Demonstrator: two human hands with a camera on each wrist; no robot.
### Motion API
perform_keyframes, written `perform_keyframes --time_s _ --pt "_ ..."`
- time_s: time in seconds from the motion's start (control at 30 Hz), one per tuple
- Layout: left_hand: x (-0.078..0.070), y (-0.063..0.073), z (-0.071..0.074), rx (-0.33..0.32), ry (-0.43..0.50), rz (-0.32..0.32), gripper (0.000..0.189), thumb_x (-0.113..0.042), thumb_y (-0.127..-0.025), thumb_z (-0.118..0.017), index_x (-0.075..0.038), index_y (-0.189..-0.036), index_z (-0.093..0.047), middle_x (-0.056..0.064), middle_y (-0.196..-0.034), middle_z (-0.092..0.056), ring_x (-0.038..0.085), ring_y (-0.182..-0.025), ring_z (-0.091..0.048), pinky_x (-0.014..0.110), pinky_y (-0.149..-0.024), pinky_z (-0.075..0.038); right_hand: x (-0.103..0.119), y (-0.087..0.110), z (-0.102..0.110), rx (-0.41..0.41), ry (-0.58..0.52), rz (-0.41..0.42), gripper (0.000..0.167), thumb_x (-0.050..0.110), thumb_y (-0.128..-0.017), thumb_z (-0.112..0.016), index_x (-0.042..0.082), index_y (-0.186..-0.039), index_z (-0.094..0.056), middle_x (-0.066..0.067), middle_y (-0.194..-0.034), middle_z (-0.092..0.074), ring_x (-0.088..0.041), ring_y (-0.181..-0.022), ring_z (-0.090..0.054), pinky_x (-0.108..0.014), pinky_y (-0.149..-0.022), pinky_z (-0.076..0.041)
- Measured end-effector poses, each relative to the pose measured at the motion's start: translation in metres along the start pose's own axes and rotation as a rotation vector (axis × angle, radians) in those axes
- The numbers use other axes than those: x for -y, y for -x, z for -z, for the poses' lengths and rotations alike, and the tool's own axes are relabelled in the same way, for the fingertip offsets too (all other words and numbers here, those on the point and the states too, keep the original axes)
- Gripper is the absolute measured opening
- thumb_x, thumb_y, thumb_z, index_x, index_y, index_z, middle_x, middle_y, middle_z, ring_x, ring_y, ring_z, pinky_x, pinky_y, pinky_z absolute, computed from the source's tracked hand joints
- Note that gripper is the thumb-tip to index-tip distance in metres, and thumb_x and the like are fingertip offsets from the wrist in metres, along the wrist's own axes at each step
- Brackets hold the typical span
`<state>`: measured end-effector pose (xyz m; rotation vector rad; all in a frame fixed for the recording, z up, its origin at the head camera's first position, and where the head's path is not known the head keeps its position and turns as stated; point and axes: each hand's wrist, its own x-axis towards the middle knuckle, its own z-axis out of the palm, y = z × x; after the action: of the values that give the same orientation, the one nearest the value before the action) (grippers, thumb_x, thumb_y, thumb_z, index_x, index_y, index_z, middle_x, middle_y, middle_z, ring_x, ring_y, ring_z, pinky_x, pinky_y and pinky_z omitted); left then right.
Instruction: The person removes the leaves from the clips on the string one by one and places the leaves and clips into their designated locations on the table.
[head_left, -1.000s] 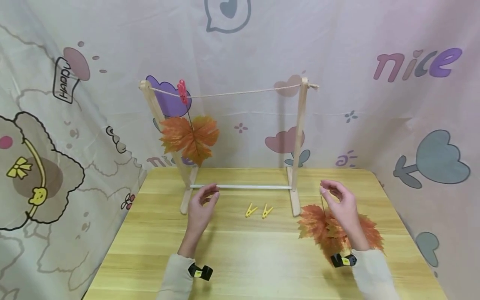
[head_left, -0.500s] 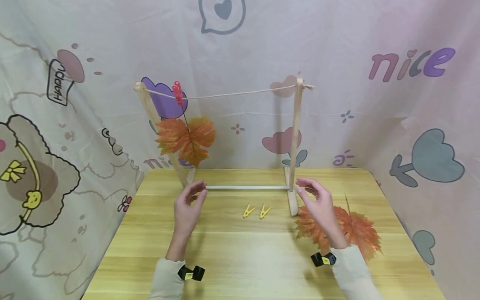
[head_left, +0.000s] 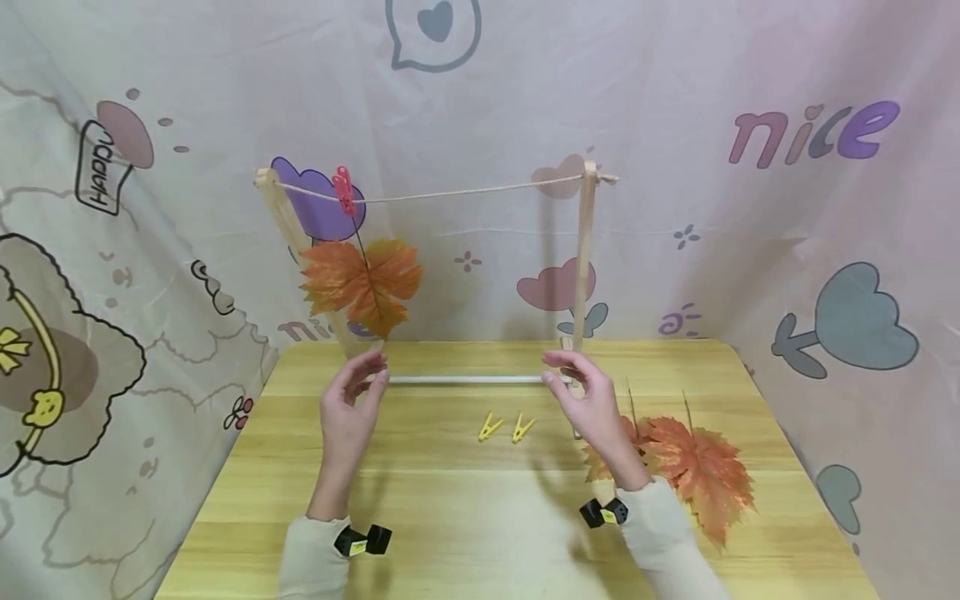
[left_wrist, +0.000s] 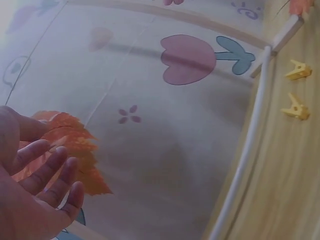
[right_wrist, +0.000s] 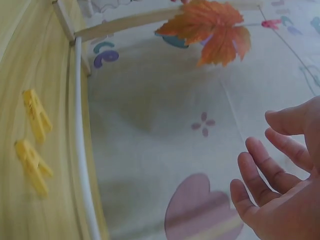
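My left hand is raised in front of the rack's left post, fingers loosely bent and holding nothing. Near the right post, my right hand hovers with thumb and fingers apart, also bare. An orange maple leaf hangs by its stem from the rack's string, gripped by a pink clothespin. Two yellow clothespins, a left one and a right one, lie on the table between my hands. More orange-red leaves rest at the right, partly hidden behind my right forearm.
The wooden rack has a left post, a right post and a low white crossbar. It stands toward the back of the wooden table. A printed cloth hangs close behind.
My right hand has moved left, away from the leaf stem its fingertips were at, to the right post. My left hand has shifted somewhat left. The whole head view has turned slightly.
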<state>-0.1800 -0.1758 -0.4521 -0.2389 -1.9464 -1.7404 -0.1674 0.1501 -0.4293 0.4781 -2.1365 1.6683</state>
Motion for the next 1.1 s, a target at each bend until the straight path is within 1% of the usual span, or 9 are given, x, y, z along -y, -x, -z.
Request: perform_keyframes --time_s 0.1,0.23,0.37,0.47,0.67,0.77,0.9,1.03,1.1 --pt "-0.002 -0.005 0.005 0.003 0.017 -0.028 0.029 0.001 -0.097 -0.069 0.005 -0.125 -0.067 0.022 -0.118 -0.069 0.02 -0.106 -0.065 0.023 -0.084 -0.052 0.006 -0.005 -0.01 0.008 0.0 0.032 0.026 -0.009 -0.093 -0.068 -0.01 -0.119 -0.066 -0.023 -0.117 -0.069 -0.039 -0.112 -0.064 -0.055 -0.101 -0.049" --pt "-0.005 -0.01 0.009 -0.008 0.022 -0.064 0.029 0.001 -0.097 -0.068 0.004 -0.125 -0.068 0.024 -0.118 -0.069 0.019 -0.105 -0.066 0.023 -0.084 -0.053 0.012 -0.014 -0.021 0.025 0.006 0.075 0.026 -0.01 -0.092 -0.069 -0.009 -0.119 -0.066 -0.023 -0.117 -0.069 -0.039 -0.112 -0.064 -0.057 -0.1 -0.049" --pt "-0.008 -0.014 0.011 -0.011 0.016 -0.083 0.03 0.004 -0.096 -0.068 0.004 -0.126 -0.067 0.025 -0.118 -0.068 0.018 -0.105 -0.065 0.021 -0.085 -0.052 0.003 -0.026 -0.03 0.03 0.002 0.099 0.028 -0.009 -0.093 -0.07 -0.006 -0.121 -0.067 -0.02 -0.12 -0.069 -0.036 -0.115 -0.064 -0.058 -0.1 -0.049" --pt "-0.01 -0.016 0.011 -0.009 0.013 -0.095 0.032 0.007 -0.095 -0.068 0.007 -0.127 -0.066 0.021 -0.118 -0.069 0.018 -0.105 -0.065 0.02 -0.084 -0.052 -0.007 -0.035 -0.037 0.034 -0.01 0.119 0.03 -0.006 -0.093 -0.071 -0.003 -0.123 -0.067 -0.018 -0.122 -0.069 -0.035 -0.115 -0.063 -0.057 -0.1 -0.049" --pt "-0.022 -0.033 0.011 0.0 0.023 -0.17 0.033 0.007 -0.095 -0.067 0.006 -0.127 -0.066 0.025 -0.118 -0.067 0.024 -0.108 -0.063 0.023 -0.085 -0.051 -0.005 -0.052 -0.046 0.067 -0.003 0.165 0.032 0.006 -0.094 -0.074 0.003 -0.125 -0.068 -0.011 -0.125 -0.069 -0.03 -0.115 -0.063 -0.049 -0.1 -0.051" --pt "-0.031 -0.042 0.01 0.005 0.014 -0.199 0.032 0.007 -0.094 -0.068 0.005 -0.127 -0.067 0.022 -0.117 -0.068 0.025 -0.108 -0.063 0.024 -0.084 -0.051 0.001 -0.059 -0.05 0.084 0.018 0.177 0.032 0.009 -0.095 -0.074 0.004 -0.126 -0.068 -0.009 -0.125 -0.069 -0.025 -0.116 -0.062 -0.045 -0.1 -0.051" --pt "-0.049 -0.051 0.007 0.003 -0.007 -0.239 0.032 0.011 -0.094 -0.066 0.01 -0.126 -0.065 0.017 -0.115 -0.069 0.025 -0.106 -0.063 0.025 -0.083 -0.05 0.01 -0.068 -0.056 0.098 0.033 0.201 0.033 0.011 -0.096 -0.073 0.004 -0.127 -0.067 -0.009 -0.125 -0.068 -0.025 -0.116 -0.062 -0.043 -0.1 -0.051" --pt "-0.075 -0.058 0.003 -0.002 -0.026 -0.289 0.03 0.013 -0.093 -0.064 0.016 -0.123 -0.063 0.021 -0.114 -0.069 0.023 -0.106 -0.065 0.025 -0.083 -0.051 0.019 -0.08 -0.065 0.109 0.023 0.234 0.035 0.012 -0.096 -0.073 0.003 -0.129 -0.065 -0.01 -0.127 -0.067 -0.026 -0.118 -0.061 -0.045 -0.101 -0.05" --pt "-0.086 -0.061 0.002 -0.008 -0.032 -0.31 0.029 0.014 -0.093 -0.064 0.017 -0.122 -0.063 0.023 -0.113 -0.069 0.023 -0.105 -0.065 0.024 -0.083 -0.051 0.022 -0.085 -0.07 0.112 0.022 0.252 0.037 0.012 -0.096 -0.073 0.003 -0.131 -0.064 -0.01 -0.129 -0.066 -0.023 -0.119 -0.06 -0.047 -0.102 -0.05"
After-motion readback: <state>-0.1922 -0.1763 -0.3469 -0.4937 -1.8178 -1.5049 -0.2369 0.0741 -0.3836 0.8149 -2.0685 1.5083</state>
